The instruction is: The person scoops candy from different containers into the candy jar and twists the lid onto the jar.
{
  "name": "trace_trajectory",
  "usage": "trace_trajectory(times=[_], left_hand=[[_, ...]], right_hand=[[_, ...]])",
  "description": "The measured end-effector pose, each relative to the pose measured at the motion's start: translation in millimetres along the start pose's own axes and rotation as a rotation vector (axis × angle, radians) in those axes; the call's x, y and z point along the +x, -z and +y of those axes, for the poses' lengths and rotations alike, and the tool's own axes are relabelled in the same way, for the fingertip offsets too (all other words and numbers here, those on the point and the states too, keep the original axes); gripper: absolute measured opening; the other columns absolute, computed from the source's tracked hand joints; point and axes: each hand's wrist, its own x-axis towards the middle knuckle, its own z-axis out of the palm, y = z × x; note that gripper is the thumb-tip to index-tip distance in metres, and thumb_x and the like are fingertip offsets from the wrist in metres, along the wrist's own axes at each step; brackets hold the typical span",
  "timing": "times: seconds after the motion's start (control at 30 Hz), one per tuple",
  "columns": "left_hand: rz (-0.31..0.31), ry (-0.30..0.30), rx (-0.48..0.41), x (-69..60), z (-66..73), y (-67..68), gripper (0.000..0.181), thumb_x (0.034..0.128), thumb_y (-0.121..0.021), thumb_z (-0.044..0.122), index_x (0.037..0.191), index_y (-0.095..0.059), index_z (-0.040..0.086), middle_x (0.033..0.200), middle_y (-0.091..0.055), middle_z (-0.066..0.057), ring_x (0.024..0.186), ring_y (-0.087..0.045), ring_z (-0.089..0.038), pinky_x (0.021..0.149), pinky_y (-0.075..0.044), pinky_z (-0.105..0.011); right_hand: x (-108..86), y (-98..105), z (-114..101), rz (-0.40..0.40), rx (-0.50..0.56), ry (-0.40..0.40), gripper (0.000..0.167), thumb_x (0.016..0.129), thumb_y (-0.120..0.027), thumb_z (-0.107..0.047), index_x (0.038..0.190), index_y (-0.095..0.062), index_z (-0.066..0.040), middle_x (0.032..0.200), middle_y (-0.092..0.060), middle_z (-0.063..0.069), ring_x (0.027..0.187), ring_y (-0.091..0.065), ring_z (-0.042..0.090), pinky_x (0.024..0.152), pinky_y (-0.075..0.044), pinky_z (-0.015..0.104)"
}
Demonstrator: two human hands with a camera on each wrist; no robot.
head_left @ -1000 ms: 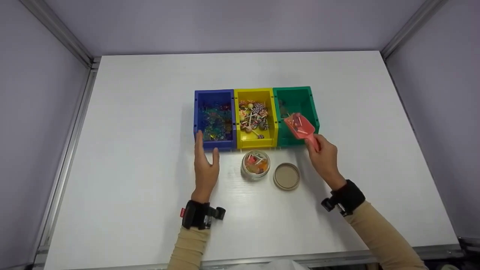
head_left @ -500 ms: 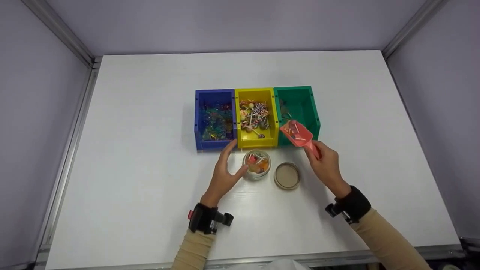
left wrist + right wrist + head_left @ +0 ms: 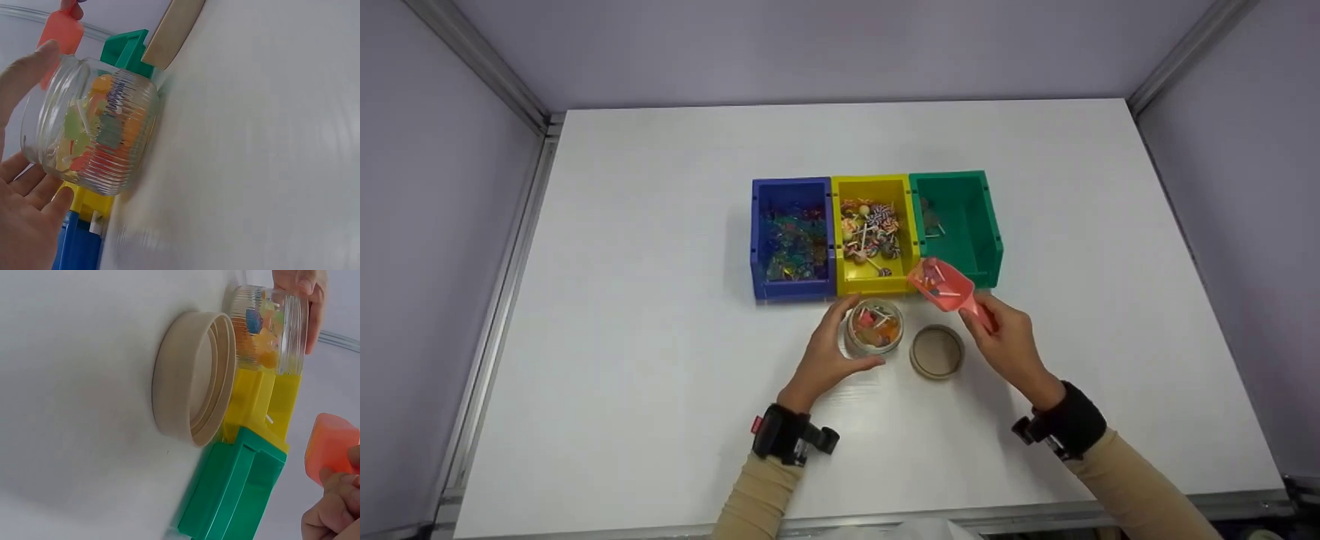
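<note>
My left hand [image 3: 823, 366] curls round the left side of an open glass jar [image 3: 876, 328], thumb at its near side and fingers at its far side. Sweets and small white sticks fill much of the jar [image 3: 104, 126], as the left wrist view shows. My right hand [image 3: 1011, 341] grips the handle of a pink scoop [image 3: 956, 291], which holds several small lollipops. The scoop hangs in the air before the yellow bin [image 3: 877, 287] and green bin [image 3: 969, 202], to the right of the jar and above it.
A round beige lid [image 3: 937, 352] lies inner side up, right of the jar; the right wrist view shows its thick rim [image 3: 174, 377]. The blue bin [image 3: 793, 291] holds clear coloured pieces and adjoins the yellow bin with lollipops. A few pieces lie in the green bin.
My left hand has moved right from the blue bin's front to the jar. The loaded scoop in my right hand has come left and nearer, away from over the green bin.
</note>
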Motion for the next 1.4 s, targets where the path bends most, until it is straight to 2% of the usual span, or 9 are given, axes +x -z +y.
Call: trace_trajectory(times=[0.2, 0.4, 0.67, 0.97, 1.3, 1.4], left_hand=[[-0.003, 0.028, 0.001, 3.5, -3.5, -3.8, 0.094, 0.0729, -0.084, 0.033, 0.149, -0.033, 0.014, 0.152, -0.039, -0.010, 0.144, -0.036, -0.028, 0.120, -0.032, -0.048], [-0.004, 0.069, 0.016, 4.9, -4.0, -5.5, 0.092, 0.0732, -0.084, 0.033, 0.149, -0.035, 0.013, 0.153, -0.038, -0.013, 0.145, -0.034, -0.032, 0.120, -0.030, -0.052], [0.023, 0.099, 0.013, 9.5, -3.3, -5.5, 0.088, 0.0742, -0.084, 0.032, 0.147, -0.038, 0.011, 0.151, -0.041, -0.013, 0.143, -0.037, -0.032, 0.120, -0.032, -0.051], [0.048, 0.071, 0.040, 15.6, -4.0, -7.0, 0.086, 0.0751, -0.083, 0.034, 0.146, -0.040, 0.010, 0.150, -0.043, -0.015, 0.142, -0.039, -0.032, 0.119, -0.033, -0.050], [0.080, 0.052, 0.014, 17.3, -4.6, -9.4, 0.084, 0.0732, -0.085, 0.026, 0.143, -0.043, 0.006, 0.146, -0.047, -0.016, 0.138, -0.044, -0.032, 0.117, -0.036, -0.049], [0.079, 0.055, 0.002, 17.5, -4.1, -9.7, 0.083, 0.0731, -0.085, 0.024, 0.143, -0.043, 0.006, 0.145, -0.047, -0.015, 0.138, -0.044, -0.031, 0.118, -0.036, -0.049]], right_hand=[[-4.3, 0, -6, -0.063, 0.000, -0.007, 0.024, 0.087, -0.069, -0.007, 0.108, -0.067, 0.005, 0.070, -0.059, 0.010, 0.063, -0.040, 0.005, 0.054, -0.033, 0.015], [-6.6, 1, -7, -0.119, -0.021, -0.037, 0.026, 0.087, -0.069, -0.009, 0.110, -0.067, 0.004, 0.074, -0.062, 0.011, 0.066, -0.041, 0.007, 0.055, -0.033, 0.015], [-6.9, 5, -8, -0.184, -0.029, 0.014, 0.024, 0.086, -0.070, -0.007, 0.108, -0.068, 0.004, 0.076, -0.065, 0.011, 0.065, -0.042, 0.006, 0.055, -0.036, 0.014], [-4.2, 11, -14, -0.287, -0.052, 0.048, 0.028, 0.087, -0.071, -0.011, 0.111, -0.067, 0.003, 0.079, -0.068, 0.011, 0.065, -0.044, 0.007, 0.057, -0.040, 0.013], [1.6, 13, -26, -0.415, -0.109, 0.022, 0.030, 0.089, -0.069, -0.016, 0.112, -0.067, 0.003, 0.090, -0.072, 0.013, 0.068, -0.050, 0.012, 0.058, -0.042, 0.014], [3.8, 13, -29, -0.442, -0.127, 0.027, 0.029, 0.089, -0.069, -0.017, 0.111, -0.068, 0.002, 0.087, -0.072, 0.012, 0.067, -0.049, 0.011, 0.057, -0.042, 0.014]])
